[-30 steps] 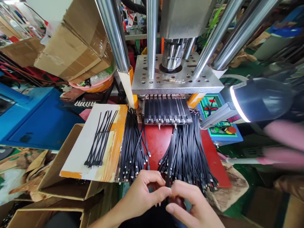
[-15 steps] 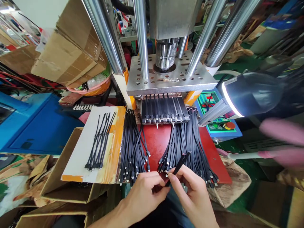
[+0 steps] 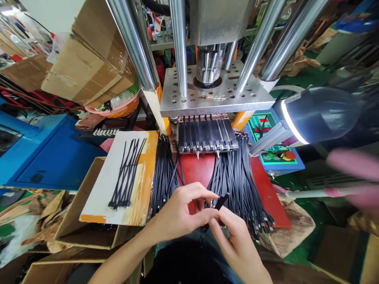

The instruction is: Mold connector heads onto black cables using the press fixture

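Cable (image 3: 222, 201), black, is pinched in the grip of the right hand (image 3: 233, 234), in front of the red desk (image 3: 195, 167). The left hand (image 3: 185, 209) is placed right beside it, thumb at the cable; whether that grip is closed cannot be told, fingers partly hidden. More black cables are fanned in a left bundle (image 3: 166, 173) and right bundle (image 3: 237, 185); others are seated in the press fixture (image 3: 207, 138). A tied bunch (image 3: 128, 166) is laid on the white board (image 3: 102, 181).
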Demonstrator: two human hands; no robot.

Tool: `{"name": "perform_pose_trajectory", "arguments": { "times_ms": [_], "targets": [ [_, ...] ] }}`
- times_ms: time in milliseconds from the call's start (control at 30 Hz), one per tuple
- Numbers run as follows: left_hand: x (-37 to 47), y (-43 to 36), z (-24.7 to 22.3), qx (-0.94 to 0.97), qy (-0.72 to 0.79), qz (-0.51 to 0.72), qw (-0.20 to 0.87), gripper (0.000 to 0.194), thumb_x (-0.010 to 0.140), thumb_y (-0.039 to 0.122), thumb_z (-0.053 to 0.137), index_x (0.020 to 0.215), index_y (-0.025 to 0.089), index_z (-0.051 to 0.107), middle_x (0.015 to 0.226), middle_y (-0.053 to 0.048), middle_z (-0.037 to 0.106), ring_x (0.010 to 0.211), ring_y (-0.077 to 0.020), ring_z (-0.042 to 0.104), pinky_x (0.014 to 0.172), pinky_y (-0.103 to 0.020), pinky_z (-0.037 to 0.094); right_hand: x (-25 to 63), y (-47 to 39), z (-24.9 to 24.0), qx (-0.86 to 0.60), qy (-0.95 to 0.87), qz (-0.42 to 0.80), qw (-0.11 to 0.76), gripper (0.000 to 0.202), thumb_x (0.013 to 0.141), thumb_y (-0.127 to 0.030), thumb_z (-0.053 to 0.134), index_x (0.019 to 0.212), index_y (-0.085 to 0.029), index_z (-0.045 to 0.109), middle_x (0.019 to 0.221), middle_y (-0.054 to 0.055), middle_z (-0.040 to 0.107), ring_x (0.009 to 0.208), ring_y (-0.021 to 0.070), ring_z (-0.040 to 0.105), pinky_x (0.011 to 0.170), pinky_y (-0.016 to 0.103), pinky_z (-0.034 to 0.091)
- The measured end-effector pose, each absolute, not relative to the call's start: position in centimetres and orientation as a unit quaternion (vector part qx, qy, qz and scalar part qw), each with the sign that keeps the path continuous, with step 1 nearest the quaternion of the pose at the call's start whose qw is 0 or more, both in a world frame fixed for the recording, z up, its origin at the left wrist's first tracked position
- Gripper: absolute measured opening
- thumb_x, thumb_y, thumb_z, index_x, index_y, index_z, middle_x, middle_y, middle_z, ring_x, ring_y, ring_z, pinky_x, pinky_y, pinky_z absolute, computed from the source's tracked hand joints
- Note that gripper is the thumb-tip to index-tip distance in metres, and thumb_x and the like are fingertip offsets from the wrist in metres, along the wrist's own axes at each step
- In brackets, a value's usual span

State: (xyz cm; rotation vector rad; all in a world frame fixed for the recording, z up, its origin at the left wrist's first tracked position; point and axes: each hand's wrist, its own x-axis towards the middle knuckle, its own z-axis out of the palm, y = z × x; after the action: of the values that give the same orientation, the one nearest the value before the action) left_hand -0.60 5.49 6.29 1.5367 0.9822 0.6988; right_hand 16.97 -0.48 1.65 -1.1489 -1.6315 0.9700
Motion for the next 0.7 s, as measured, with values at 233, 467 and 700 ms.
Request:
{"name": "perform_pose_trajectory", "arguments": {
  "times_ms": [233,467,700],
  "targets": [
    [-0.1,6.3,5.7,0.652,0.419,0.312,0.549,0.018,0.095,0.028,0.075,0.083,0.017,0.081,0.083,-0.004,0.073,0.074,-0.0157,0.066,0.072,-0.026,0.051,17.5,-0.2,0.7,-0.472,-0.631,0.414,0.455,0.035,0.11,-0.031,0.052,0.079,-0.023,0.065,0.075,0.001,0.064,0.068,0.016,0.061,0.066,0.023,0.053],
    [-1.0,5.6,5.9,0.689,0.372,0.334,0.525,0.015,0.098,0.029,0.077,0.095,0.021,0.088,0.109,-0.009,0.078,0.091,-0.0181,0.071,0.084,-0.029,0.057,17.4,1.0,-0.1,-0.438,-0.65,0.458,0.42,0.048,0.111,-0.044,0.05,0.071,-0.021,0.064,0.072,0.002,0.062,0.067,0.0164,0.061,0.062,0.025,0.049],
    [-0.7,5.5,5.6,0.711,0.402,0.37,0.442,0.038,0.106,0.045,0.067,0.097,0.015,0.088,0.067,-0.002,0.064,0.062,-0.0133,0.059,0.06,-0.024,0.046,15.8,-0.4,-0.3,-0.434,-0.61,0.444,0.493,0.049,0.112,-0.049,0.049,0.073,-0.022,0.062,0.07,0.001,0.063,0.064,0.0159,0.058,0.062,0.026,0.049]
  ]
}}
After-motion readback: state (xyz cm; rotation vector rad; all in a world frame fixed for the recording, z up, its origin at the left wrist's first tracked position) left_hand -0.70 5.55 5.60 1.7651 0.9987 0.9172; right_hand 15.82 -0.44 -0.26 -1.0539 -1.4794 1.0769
